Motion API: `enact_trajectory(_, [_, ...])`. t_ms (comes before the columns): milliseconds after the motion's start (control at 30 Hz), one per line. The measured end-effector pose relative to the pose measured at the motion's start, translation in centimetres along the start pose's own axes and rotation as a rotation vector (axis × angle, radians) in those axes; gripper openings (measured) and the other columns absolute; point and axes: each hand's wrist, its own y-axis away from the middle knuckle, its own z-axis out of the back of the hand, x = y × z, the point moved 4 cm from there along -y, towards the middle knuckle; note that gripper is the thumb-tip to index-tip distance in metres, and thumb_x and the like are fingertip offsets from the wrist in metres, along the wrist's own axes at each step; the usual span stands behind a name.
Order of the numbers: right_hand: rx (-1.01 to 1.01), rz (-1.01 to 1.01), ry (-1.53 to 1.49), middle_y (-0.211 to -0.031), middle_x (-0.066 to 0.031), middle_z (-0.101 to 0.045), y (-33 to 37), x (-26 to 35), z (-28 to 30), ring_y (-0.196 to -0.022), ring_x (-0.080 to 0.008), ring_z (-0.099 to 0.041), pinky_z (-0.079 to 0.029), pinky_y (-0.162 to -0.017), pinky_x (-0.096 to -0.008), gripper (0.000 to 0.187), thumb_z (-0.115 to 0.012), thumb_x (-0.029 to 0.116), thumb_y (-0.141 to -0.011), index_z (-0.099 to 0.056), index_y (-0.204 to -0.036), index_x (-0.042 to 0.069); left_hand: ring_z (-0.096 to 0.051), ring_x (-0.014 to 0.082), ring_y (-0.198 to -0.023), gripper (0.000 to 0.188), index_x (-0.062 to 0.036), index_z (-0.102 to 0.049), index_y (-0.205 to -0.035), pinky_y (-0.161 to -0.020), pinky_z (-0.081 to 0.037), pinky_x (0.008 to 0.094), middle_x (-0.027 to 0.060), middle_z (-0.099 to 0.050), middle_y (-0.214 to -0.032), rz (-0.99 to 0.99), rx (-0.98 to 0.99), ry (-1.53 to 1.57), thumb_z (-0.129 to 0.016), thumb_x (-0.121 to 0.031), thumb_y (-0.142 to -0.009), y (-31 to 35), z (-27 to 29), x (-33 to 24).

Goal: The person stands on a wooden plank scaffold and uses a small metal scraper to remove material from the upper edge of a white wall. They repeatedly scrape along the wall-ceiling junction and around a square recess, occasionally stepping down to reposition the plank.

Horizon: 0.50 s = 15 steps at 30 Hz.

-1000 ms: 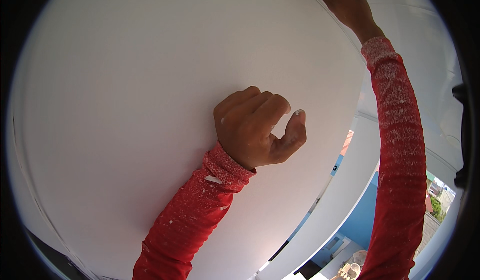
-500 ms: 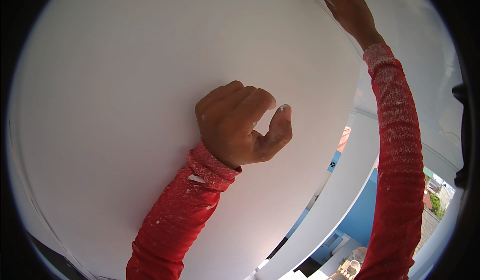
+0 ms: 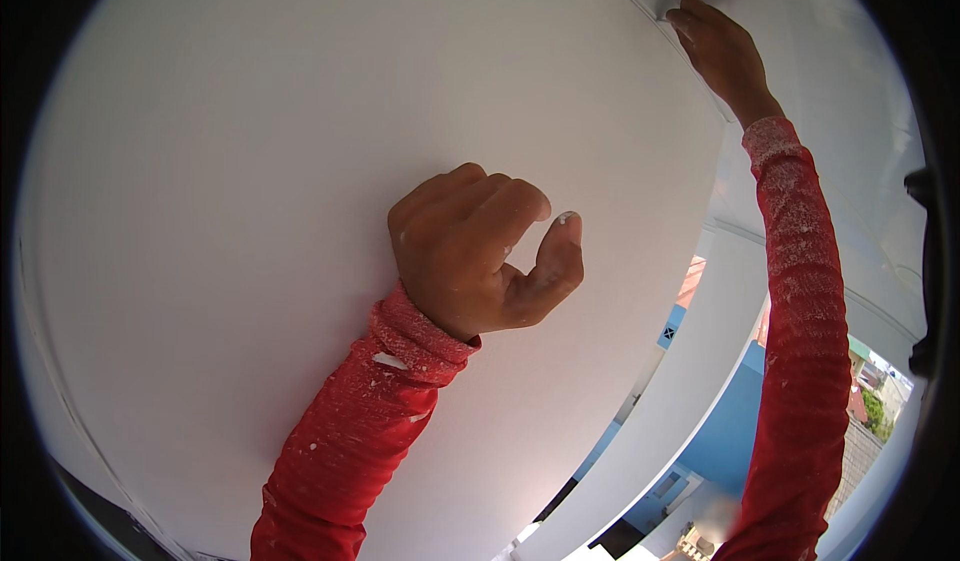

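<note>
White panel (image 3: 240,221) is behind half-open, empty fingers of left hand (image 3: 465,251); panel's edge is near bent fingers of right hand (image 3: 728,59), hold unclear.

No legible texts, labels, brands, numbers or signs anywhere in the head camera's view.

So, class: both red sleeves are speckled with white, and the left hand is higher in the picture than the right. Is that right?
Not quite: the head view shows the right hand higher in the picture than the left hand. Both red sleeves are speckled with white.
</note>
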Motion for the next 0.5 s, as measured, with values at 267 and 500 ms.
enact_trajectory(267, [-0.153, 0.157, 0.116, -0.108, -0.0091, -0.068, -2.7, 2.6, 2.0, -0.096, -0.0267, -0.068, -0.057, -0.087, -0.0371, 0.021, -0.067, 0.010, -0.089, -0.072, -0.110, 0.008, -0.042, 0.0111, -0.045, 0.011, -0.0086, -0.060, -0.074, -0.045, -0.034, 0.0254, -0.0027, -0.052, -0.054, -0.016, 0.000, -0.012, -0.070, -0.004, -0.078, -0.1, -0.1, 0.1])
enact_trajectory(500, [-0.019, 0.020, 0.112, -0.103, -0.0017, -0.062, -1.3, 0.9, 0.5, -0.086, -0.0247, -0.069, -0.061, -0.080, -0.0374, 0.017, -0.062, 0.014, -0.098, -0.070, -0.113, 0.011, -0.042, 0.0112, -0.045, 0.012, -0.0085, -0.060, -0.073, -0.044, -0.033, 0.0253, -0.0026, -0.052, -0.054, -0.024, -0.011, -0.006, -0.070, -0.005, -0.079, -0.1, 0.0, 0.0])
